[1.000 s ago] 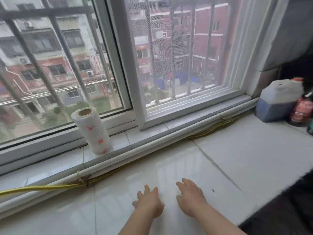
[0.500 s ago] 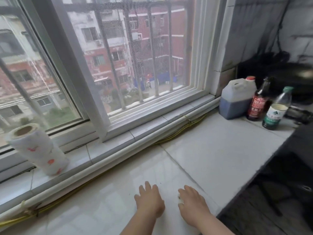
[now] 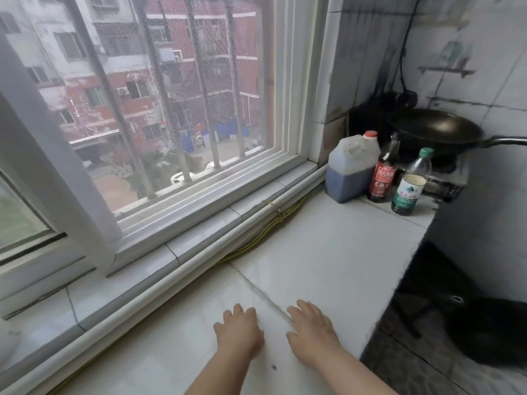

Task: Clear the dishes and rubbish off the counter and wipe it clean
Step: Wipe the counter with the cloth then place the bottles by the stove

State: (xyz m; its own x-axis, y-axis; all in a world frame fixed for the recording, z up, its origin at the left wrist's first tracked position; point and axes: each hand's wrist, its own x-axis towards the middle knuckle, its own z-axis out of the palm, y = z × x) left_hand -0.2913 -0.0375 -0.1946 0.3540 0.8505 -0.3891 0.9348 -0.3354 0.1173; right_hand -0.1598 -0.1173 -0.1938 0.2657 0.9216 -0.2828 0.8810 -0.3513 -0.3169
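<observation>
On the white tabletop [image 3: 328, 252], left hand [image 3: 239, 334] and right hand [image 3: 312, 333] lie flat, fingers relaxed, holding nothing, bottles well apart.

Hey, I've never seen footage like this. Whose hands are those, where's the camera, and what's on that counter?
There is no machine here, only a person's bare hands. The single picture comes from a camera worn on the person's head, looking forward and down. The left hand and right hand are spread palms down over the white counter, holding nothing. At the far end stand a jug, a dark bottle and a green-capped bottle, with a wok behind. A window runs alongside.
</observation>
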